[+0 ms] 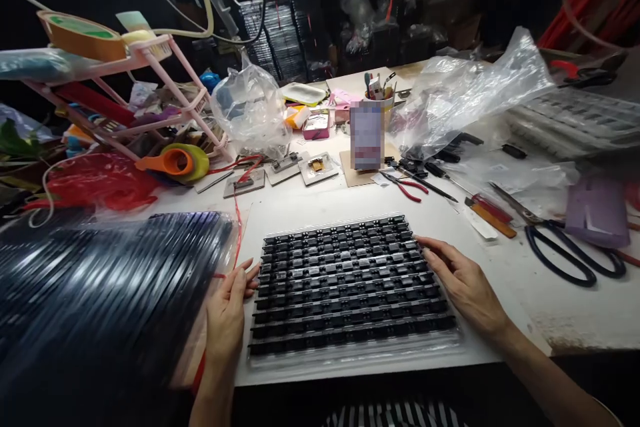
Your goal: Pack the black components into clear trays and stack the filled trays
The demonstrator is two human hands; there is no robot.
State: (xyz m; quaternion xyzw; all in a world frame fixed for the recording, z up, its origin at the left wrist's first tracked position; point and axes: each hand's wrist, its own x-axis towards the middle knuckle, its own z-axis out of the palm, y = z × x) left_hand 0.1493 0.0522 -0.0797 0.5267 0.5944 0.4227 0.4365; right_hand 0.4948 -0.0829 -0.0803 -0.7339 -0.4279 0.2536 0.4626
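A clear plastic tray (350,353) lies flat on the white tabletop in front of me, filled with rows of small black plastic parts (345,280). My left hand (229,303) grips the tray's left edge, its fingertips partly hidden at the side. On the opposite side, my right hand (465,280) has its fingers along the right edge, near the far corner. To the left of my left hand is a wide stack of dark, shiny filled trays (115,273), blurred toward the front.
Behind the tray lie red-handled pliers (407,188), small metal blocks (285,168) and a pixelated upright panel (367,137). Large scissors (560,247) and an orange-handled knife (493,217) rest at right. A pink rack (165,80) leans at left. Clear plastic bags (475,100) crowd the back right.
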